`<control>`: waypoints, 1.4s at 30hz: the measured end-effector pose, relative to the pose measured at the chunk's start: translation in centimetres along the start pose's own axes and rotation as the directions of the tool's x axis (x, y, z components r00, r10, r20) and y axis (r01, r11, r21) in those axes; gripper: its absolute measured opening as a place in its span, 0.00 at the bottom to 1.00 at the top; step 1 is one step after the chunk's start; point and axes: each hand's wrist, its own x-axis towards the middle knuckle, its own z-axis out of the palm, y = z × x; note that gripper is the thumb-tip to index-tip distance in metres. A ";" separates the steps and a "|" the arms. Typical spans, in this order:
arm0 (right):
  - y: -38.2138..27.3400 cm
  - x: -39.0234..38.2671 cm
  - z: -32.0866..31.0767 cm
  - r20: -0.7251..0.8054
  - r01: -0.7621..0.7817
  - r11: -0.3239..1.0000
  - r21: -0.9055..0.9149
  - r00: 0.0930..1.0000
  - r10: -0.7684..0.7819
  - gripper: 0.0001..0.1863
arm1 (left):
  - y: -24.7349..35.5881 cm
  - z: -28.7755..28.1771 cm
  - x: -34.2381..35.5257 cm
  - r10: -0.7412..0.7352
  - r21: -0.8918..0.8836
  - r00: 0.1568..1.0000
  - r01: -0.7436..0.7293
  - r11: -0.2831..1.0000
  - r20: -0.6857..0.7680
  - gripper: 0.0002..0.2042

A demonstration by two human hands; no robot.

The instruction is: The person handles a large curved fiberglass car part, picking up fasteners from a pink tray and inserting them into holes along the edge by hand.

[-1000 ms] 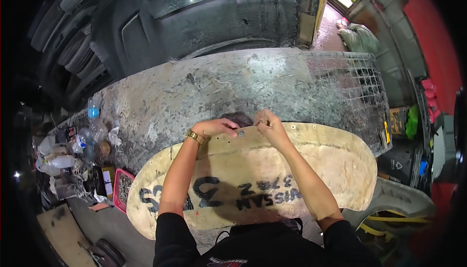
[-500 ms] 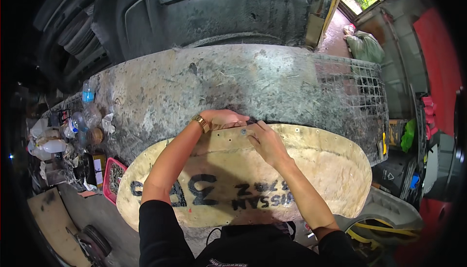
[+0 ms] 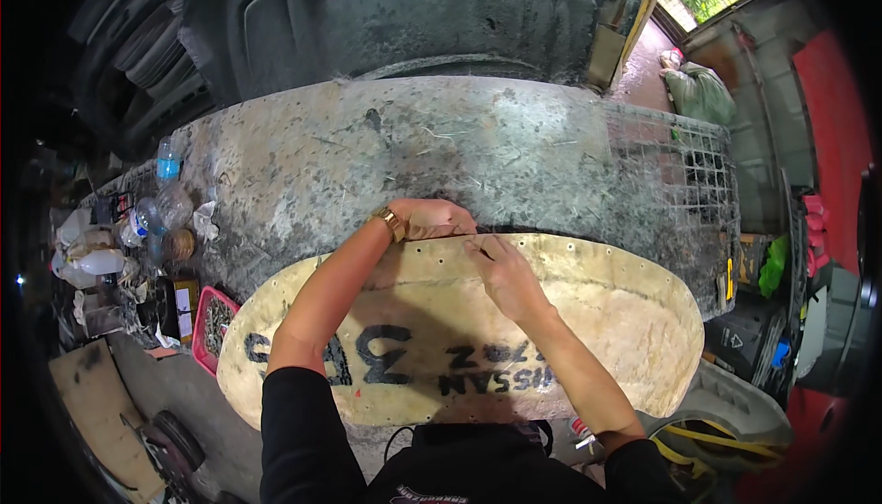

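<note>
A yellowish, long rounded panel [image 3: 606,320], apparently a fibreglass mould, lies across the near side of the worktop and overhangs towards me. Small holes run along its rim, and black lettering marks its surface. My left hand [image 3: 435,218], with a gold watch on the wrist, curls over the panel's far edge, its fingertips mostly hidden below the rim. Right beside it, my right hand [image 3: 501,270] is closed in a pinch at the rim, fingertips nearly meeting the left hand's. Whatever sits between the fingers is hidden.
A rough, stained worktop [image 3: 303,155] stretches beyond the panel, with wire mesh [image 3: 680,164] at its right end. Plastic bottles [image 3: 170,201] crowd the left, near a red basket [image 3: 209,320] of small metal pieces. A large dark moulded part [image 3: 395,26] stands behind.
A small round grey metal piece at the rim, visible before beside my right fingers, is now out of sight. My right fingers have closed in slightly; both hands stay at the same edge.
</note>
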 end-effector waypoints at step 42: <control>0.0 -0.3 -5.0 0.334 -0.545 0.694 0.471 0.838 0.432 0.07 | 0.8 -3.4 -0.9 -0.127 0.689 0.988 0.031 0.724 0.089 0.09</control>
